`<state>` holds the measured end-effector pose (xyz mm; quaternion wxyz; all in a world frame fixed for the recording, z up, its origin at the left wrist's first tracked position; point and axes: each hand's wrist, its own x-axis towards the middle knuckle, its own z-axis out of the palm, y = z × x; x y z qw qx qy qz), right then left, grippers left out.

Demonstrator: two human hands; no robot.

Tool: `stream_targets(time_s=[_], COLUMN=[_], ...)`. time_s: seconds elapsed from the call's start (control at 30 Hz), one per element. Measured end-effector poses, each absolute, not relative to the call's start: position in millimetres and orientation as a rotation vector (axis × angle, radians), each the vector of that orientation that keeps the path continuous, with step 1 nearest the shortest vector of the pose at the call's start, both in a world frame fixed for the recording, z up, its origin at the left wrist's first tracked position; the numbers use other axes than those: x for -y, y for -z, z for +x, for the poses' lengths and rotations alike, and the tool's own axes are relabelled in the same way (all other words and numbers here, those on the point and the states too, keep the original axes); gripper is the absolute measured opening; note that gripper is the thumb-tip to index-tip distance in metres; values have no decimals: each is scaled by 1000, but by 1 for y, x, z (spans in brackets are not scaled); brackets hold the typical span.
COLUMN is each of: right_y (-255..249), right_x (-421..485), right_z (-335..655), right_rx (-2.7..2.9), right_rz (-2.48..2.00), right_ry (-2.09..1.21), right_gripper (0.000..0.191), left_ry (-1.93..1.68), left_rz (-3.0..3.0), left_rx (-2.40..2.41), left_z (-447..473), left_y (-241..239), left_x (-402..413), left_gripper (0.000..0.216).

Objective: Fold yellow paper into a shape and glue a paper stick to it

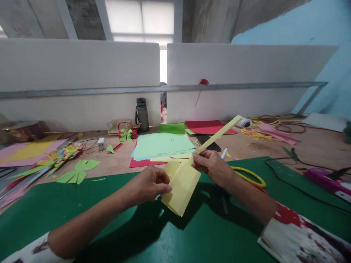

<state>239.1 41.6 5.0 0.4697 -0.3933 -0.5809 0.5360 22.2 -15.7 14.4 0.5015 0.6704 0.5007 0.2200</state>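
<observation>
A folded piece of yellow paper point(184, 190) is held up over the green mat, tilted, with several layers showing at its lower edge. My left hand point(149, 184) pinches its left side between thumb and fingers. From its top a narrow yellow paper strip point(219, 133) slants up to the right. My right hand point(210, 164) is closed on the strip near its lower end, where it meets the folded paper. Whether strip and folded paper are joined I cannot tell.
On the green mat point(115, 223) lie yellow-handled scissors point(251, 175), partly behind my right forearm. Behind are stacked pale green sheets point(164, 144), red paper point(204, 126), a dark bottle point(142, 115) and green paper leaves point(79, 171). A purple power strip point(326, 182) with cables lies right.
</observation>
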Motion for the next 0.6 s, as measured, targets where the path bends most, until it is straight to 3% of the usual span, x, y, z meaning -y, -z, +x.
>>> stream_targets(time_s=[0.13,0.3,0.43,0.6], right_y=[-3,-8,-16,-12], right_x=[-40,-30,-20,-12], right_z=[237,235,235,235], right_rx=[1505,1600,1699,1950], right_rz=[-1000,-1058,-1059,-965], right_ry=[-1222,-1009,-816,-285], right_gripper=[32,28,25,20], left_ry=[-556,-669,-722,-784], left_rz=[1653,1660,1706,1742], left_rx=[-1239,-1253,-1268,-1353], left_z=[29,36,36,33], left_y=[-10,-6,-8,-15], left_x=[20,27,28,26], left_gripper=[13,36,27,20])
